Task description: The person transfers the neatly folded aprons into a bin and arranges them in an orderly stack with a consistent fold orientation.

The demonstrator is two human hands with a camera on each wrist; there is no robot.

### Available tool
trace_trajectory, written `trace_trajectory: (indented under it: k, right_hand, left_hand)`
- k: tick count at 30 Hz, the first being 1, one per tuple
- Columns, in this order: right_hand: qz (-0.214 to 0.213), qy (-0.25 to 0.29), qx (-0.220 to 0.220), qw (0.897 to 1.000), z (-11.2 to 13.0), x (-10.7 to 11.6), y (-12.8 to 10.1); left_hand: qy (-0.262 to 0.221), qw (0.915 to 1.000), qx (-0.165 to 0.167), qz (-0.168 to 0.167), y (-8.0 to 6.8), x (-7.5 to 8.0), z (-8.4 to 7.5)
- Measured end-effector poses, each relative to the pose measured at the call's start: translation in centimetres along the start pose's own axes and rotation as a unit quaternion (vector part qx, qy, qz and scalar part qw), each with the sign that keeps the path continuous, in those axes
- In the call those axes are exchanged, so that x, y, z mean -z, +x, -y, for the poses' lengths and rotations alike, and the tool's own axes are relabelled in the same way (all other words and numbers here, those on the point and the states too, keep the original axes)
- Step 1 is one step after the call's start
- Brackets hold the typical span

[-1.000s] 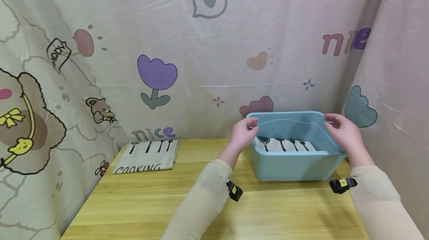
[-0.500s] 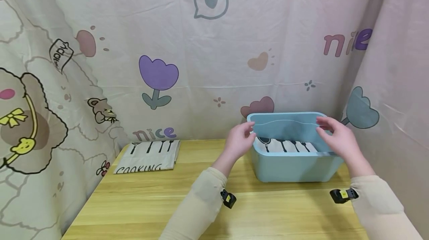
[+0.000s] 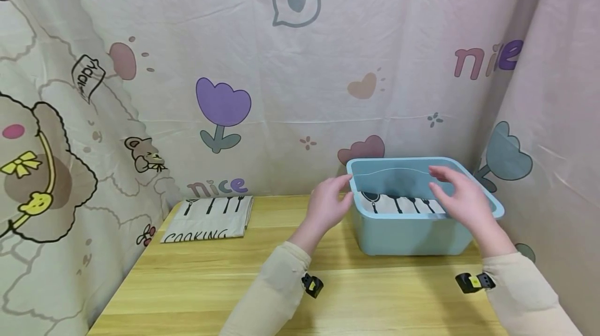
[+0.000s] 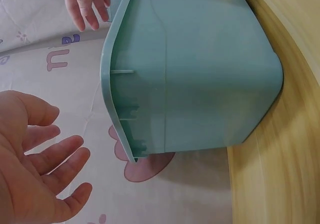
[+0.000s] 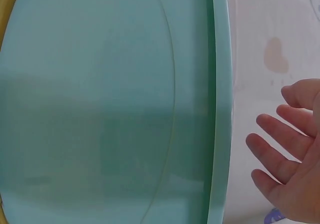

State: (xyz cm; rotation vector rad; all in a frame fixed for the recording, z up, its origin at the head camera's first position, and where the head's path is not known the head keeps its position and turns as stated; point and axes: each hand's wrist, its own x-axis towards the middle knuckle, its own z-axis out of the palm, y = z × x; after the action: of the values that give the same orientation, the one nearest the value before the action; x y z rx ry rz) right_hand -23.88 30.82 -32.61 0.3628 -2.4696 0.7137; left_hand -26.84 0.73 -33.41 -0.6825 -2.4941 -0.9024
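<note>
A light blue plastic bin (image 3: 412, 237) stands at the right back of the wooden table. Inside it lies a folded white cloth (image 3: 386, 204) printed with dark utensils. Beside the bin's left rim is my left hand (image 3: 326, 203), its fingers loosely bent and holding nothing; the left wrist view shows a gap between this hand (image 4: 40, 159) and the bin's wall (image 4: 200, 74). My right hand (image 3: 461, 198) hovers over the bin's front right part, fingers spread. In the right wrist view that hand (image 5: 295, 154) is apart from the rim (image 5: 222, 109) and holds nothing.
Another folded white cloth (image 3: 206, 220), printed "COOKING" with dark utensils, lies at the table's back left. A patterned curtain (image 3: 290, 81) hangs behind the table (image 3: 375, 294) and along both sides.
Both hands have drawn back toward me and moved left; the right hand has come away from the bin's right rim. Bin and cloths stay in place, while the view shifts slightly.
</note>
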Motion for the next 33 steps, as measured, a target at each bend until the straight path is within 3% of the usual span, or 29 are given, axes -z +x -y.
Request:
trace_trajectory:
  k: [8,16,27,33]
  right_hand:
    - [-0.023,0.001,0.028,0.999,0.8,-0.9,-0.6]
    - [-0.04,-0.003,0.055,0.998,2.0,-2.0,-1.0]
    - [-0.078,0.008,0.11,0.991,3.6,-4.0,-1.7]
    - [-0.092,0.024,0.135,0.986,4.4,-5.2,-1.7]
  left_hand:
    - [0.082,0.9957,-0.033,-0.026,-1.0,-0.2,0.9]
    - [0.181,0.9776,-0.084,-0.068,-2.0,-0.3,2.1]
    - [0.219,0.9651,-0.109,-0.092,-3.6,-0.2,4.8]
    - [0.227,0.9662,-0.087,-0.085,-4.5,-0.1,7.2]
